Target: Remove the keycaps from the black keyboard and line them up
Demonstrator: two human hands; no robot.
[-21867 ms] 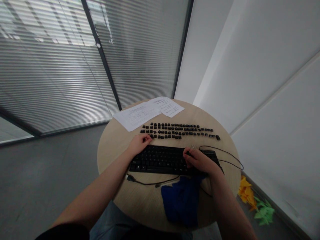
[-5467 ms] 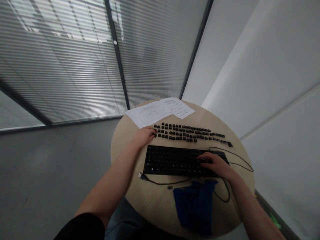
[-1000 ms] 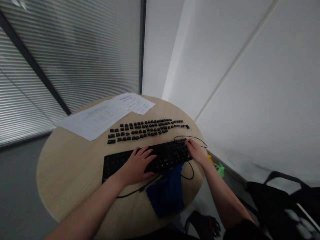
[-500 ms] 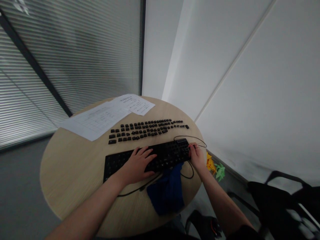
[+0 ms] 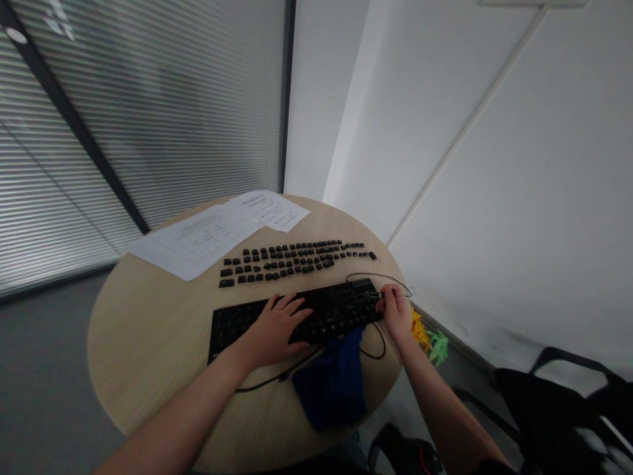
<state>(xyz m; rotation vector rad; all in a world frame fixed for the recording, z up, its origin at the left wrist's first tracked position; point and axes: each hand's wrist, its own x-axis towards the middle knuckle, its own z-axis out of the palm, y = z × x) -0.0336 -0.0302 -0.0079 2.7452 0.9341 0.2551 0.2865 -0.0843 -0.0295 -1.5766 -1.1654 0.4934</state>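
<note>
Left hand (image 5: pixel 274 333) lies spread across the black keyboard (image 5: pixel 346 306), while the right hand (image 5: pixel 395 309) pinches a thin wire tool (image 5: pixel 374 295) at its right end. Loose keycaps (image 5: pixel 289 271) lie in rows on the surface (image 5: pixel 148 356), on the keyboard's far side.

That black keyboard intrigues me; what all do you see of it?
The black keyboard is long, plastic by its look, with rows of keys. It lies flat on the round table. The left hand lies spread over it, hiding part; the right hand holds a thin wire tool at its right end.
</note>
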